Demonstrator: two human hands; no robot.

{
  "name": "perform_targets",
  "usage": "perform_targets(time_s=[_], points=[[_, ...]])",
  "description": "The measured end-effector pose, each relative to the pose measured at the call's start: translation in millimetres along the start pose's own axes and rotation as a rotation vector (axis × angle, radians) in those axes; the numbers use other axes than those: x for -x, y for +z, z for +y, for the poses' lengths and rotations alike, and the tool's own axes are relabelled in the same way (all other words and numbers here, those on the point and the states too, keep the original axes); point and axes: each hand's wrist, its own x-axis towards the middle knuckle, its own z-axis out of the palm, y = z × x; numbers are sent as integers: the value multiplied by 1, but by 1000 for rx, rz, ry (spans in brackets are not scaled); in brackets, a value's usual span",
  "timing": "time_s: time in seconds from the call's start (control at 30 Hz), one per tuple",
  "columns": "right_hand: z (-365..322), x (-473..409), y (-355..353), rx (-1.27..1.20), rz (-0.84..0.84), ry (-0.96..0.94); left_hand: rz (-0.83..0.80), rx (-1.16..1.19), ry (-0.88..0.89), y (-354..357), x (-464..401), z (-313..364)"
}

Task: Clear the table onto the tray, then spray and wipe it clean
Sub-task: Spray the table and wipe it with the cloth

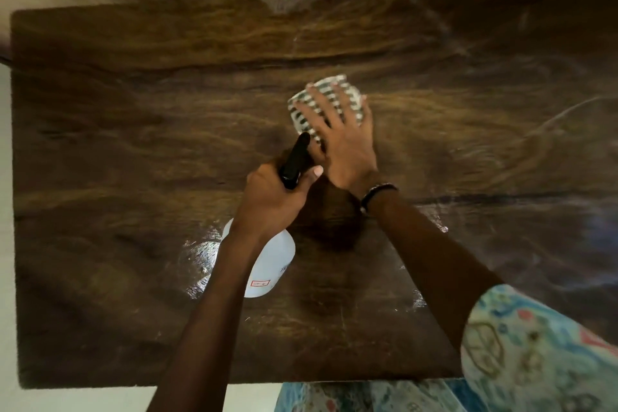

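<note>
A dark wooden bench (133,144) fills most of the head view, its grain blurred in streaks. Wet patches shine on its surface, one just left of the bottle near the front and thinner streaks toward the right side and the far edge.

The right hand (344,140) lies flat on a folded cloth (334,94), white with dark green checks, near the middle of the bench. The fingers are straight and spread, pressing the cloth down onto the wood; the fingertips reach close to the cloth's far edge, and the palm covers its near part. A dark beaded bracelet (376,196) circles that wrist.

The left hand (271,201) grips the neck of a spray bottle (267,264), fingers curled around it under the black spray head (296,160). The thumb lies along the right side of the black head, its nail showing. The nozzle points away from the person toward the cloth, its tip close beside the near left corner of the cloth and next to the right hand's thumb; whether it touches them cannot be told. The bottle's white body hangs below the left wrist, tilted back toward the person, with a small red-outlined label near its base. Whether the base rests on the bench cannot be told.

At the lower right, a short patterned sleeve (535,344) in blue, white and red covers the right upper arm, and the same fabric shows beyond the bench's front edge.
</note>
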Motion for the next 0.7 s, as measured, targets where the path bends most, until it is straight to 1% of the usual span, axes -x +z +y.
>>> perform_targets(time_s=[0.1,0.17,0.23,0.3,0.37,0.43,0.57,0.7], points=[[-6,23,5,-17,-14,-235,26,-58,36,0,-6,8],[16,49,6,1,-15,-294,29,-69,37,0,-12,13],[48,70,2,42,-33,-241,26,-61,29,0,-19,19],[77,72,-7,52,-14,-112,25,-53,36,1,-26,25],[96,57,-15,37,10,12,21,-63,53,4,-34,33],[104,36,-21,6,23,79,40,-69,52,7,-42,41],[111,6,-23,-27,43,96,110,-78,7,10,-58,49],[116,-5,-22,-21,54,73,88,-99,13,7,-66,53]])
